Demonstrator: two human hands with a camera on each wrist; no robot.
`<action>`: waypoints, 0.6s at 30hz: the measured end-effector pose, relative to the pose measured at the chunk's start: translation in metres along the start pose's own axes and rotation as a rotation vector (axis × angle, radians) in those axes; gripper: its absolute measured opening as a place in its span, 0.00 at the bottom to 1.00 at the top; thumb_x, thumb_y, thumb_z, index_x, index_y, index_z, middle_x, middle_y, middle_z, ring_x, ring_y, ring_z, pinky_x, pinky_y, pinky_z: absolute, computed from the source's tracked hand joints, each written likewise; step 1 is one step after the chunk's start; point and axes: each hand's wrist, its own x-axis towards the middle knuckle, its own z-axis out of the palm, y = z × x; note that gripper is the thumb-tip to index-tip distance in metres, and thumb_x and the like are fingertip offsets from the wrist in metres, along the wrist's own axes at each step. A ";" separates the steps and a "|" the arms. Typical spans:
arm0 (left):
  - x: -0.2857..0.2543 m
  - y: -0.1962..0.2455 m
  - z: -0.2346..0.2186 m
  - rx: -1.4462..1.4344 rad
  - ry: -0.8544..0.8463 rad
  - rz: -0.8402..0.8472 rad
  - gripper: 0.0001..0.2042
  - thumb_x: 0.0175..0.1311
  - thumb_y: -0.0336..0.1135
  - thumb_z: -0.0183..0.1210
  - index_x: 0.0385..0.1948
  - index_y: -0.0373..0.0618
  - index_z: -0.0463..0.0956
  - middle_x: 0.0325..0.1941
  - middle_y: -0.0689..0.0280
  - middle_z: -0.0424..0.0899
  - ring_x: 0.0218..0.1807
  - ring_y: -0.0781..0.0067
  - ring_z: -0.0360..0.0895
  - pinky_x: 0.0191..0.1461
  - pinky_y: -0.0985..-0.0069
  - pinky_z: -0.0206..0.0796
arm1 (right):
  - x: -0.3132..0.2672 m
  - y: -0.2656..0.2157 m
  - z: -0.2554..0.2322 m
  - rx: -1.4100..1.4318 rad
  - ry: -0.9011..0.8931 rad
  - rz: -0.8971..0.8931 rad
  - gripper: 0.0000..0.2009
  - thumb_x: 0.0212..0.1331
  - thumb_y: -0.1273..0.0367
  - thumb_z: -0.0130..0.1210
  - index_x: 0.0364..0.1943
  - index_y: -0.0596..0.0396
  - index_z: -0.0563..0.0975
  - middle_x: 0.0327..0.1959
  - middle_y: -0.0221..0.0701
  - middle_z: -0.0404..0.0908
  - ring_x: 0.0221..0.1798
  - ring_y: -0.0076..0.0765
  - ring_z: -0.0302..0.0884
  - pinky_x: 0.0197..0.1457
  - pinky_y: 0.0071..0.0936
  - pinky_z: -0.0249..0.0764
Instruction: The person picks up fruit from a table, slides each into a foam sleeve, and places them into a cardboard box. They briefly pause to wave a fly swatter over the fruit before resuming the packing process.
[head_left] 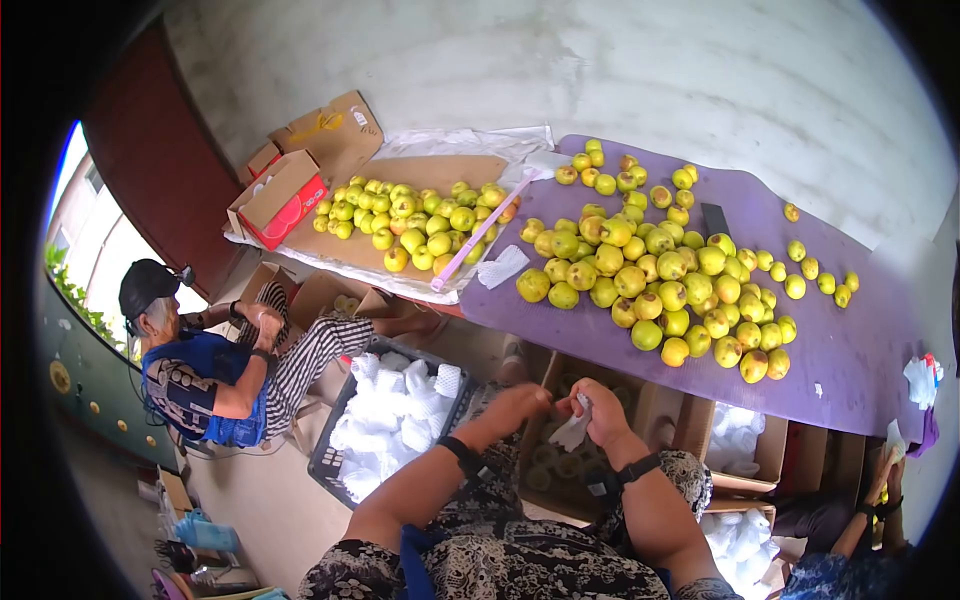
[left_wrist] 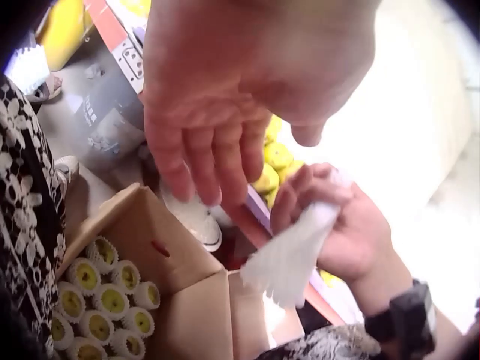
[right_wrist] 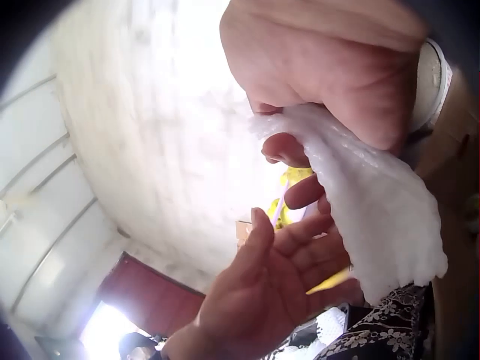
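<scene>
My right hand (head_left: 604, 418) pinches a white foam fruit net (left_wrist: 291, 255) near its top, and the flattened sleeve hangs down from the fingers. Facing it is my left hand (head_left: 522, 404), palm showing in the right wrist view, its fingers loosely extended around nothing. A small gap separates the two hands in the left wrist view. Below them stands a cardboard box (left_wrist: 184, 259) holding several apples (left_wrist: 112, 300), each wrapped in a white foam net.
Yellow-green apples (head_left: 640, 265) are heaped on a purple-covered table (head_left: 850, 350) ahead, with more apples (head_left: 410, 220) to the left. A black crate (head_left: 325, 465) of foam nets stands on the left. Another person (head_left: 215, 370) sits farther left; someone's hands (head_left: 885, 475) show at right.
</scene>
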 end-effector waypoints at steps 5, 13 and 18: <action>0.040 -0.005 -0.102 -0.697 0.793 -0.030 0.12 0.67 0.45 0.52 0.41 0.48 0.71 0.34 0.65 0.79 0.35 0.70 0.79 0.37 0.70 0.74 | 0.006 0.013 0.000 -0.005 0.037 0.005 0.13 0.65 0.65 0.45 0.28 0.57 0.75 0.20 0.30 0.71 0.29 0.33 0.76 0.45 0.34 0.76; 0.080 -0.032 -0.213 -0.855 0.765 0.019 0.27 0.72 0.44 0.46 0.68 0.44 0.50 0.66 0.46 0.59 0.61 0.51 0.69 0.60 0.62 0.70 | 0.014 0.023 0.001 -0.050 0.045 0.017 0.16 0.67 0.59 0.48 0.29 0.58 0.75 0.18 0.31 0.74 0.25 0.30 0.75 0.39 0.30 0.76; 0.101 -0.049 -0.224 -0.863 0.745 0.025 0.27 0.72 0.45 0.47 0.66 0.39 0.53 0.62 0.48 0.65 0.60 0.55 0.69 0.59 0.65 0.70 | 0.011 0.020 -0.001 -0.102 0.043 0.043 0.15 0.68 0.60 0.47 0.32 0.56 0.76 0.22 0.30 0.75 0.28 0.29 0.75 0.43 0.30 0.75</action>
